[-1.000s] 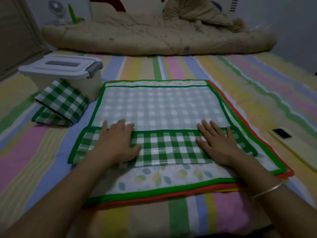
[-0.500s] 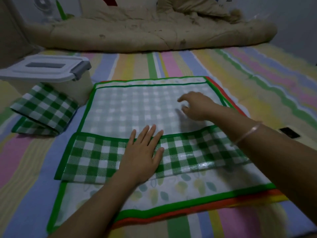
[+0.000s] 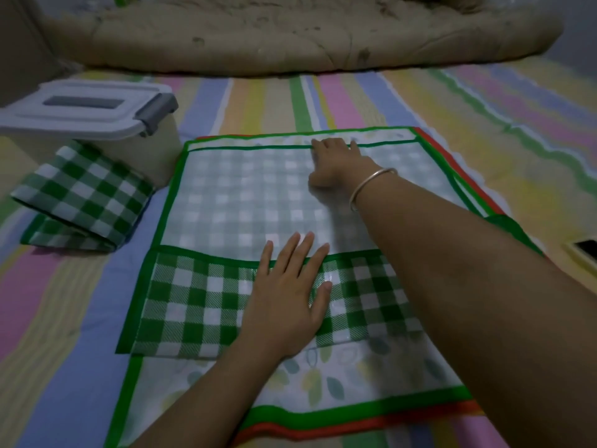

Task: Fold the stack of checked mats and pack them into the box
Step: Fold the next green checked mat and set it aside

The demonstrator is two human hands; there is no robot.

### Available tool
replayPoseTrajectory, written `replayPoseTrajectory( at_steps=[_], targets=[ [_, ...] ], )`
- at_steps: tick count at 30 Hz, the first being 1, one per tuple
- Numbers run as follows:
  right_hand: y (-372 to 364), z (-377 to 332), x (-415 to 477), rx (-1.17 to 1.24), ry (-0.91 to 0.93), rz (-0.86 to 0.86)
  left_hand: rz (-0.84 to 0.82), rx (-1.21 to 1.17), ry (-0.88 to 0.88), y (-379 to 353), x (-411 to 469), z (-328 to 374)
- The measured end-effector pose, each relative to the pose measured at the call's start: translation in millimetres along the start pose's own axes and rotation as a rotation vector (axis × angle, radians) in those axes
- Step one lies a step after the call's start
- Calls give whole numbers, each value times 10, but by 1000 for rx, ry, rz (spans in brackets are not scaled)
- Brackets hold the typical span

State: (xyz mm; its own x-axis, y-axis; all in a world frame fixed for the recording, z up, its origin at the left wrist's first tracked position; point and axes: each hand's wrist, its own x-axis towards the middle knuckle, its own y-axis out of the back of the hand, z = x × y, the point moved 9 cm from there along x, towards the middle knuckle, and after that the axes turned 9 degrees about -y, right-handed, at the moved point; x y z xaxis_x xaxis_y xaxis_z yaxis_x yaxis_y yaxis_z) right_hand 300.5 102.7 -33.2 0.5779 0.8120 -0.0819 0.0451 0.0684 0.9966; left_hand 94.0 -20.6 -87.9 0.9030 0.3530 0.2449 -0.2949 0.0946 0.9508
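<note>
Across the top lies a quilt [image 3: 290, 37]. At upper left a lidded box [image 3: 97, 124] sits on the striped bed [image 3: 58, 286], with a folded mat [image 3: 80, 202] resting against its front. In the centre is the stack: the top mat [image 3: 245, 202], pale side up, its near edge folded over to show green checks, lies on a leaf mat [image 3: 323, 379] and a red-edged mat [image 3: 355, 426]. The left hand [image 3: 287, 305] presses the flap, grip apart, fingers flat. The right hand [image 3: 336, 163], a bangle [image 3: 365, 185] on its wrist, reaches the top mat's far edge. Its arm hides the mat's right side, and I cannot tell whether that grip is clamped. A phone [image 3: 586, 250] is cut off at the right edge.
</note>
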Motion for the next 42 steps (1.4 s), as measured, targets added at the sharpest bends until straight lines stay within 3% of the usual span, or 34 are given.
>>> replayPoseTrajectory(
  at_steps=[11,16,19,24,28,32,34,37,42],
  targets=[
    [263,6,53,-71,-15,115,21,4,-2,22,-10,19],
    [166,111,-89,29,-61,-62,24,14,-6,22,-18,32],
    [143,71,-74,-41,-70,-34,23,17,-3,6,-26,26],
    [349,-87,-63,-228,2,241,29,8,-15,-15,-7,9],
    [722,-59,-321,-179,102,448,72,-6,-29,36,-12,26],
    [939,-47,-855,-153,202,669,253,-104,-10,292,-48,50],
    [940,-71,-1191,-182,248,773,376,-23,-30,471,-98,114],
    [852,-78,-1616,-180,275,840,477,143,-57,620,-174,228],
    [430,-96,-1963,-124,411,760,450,146,-124,667,-174,308]
  ],
)
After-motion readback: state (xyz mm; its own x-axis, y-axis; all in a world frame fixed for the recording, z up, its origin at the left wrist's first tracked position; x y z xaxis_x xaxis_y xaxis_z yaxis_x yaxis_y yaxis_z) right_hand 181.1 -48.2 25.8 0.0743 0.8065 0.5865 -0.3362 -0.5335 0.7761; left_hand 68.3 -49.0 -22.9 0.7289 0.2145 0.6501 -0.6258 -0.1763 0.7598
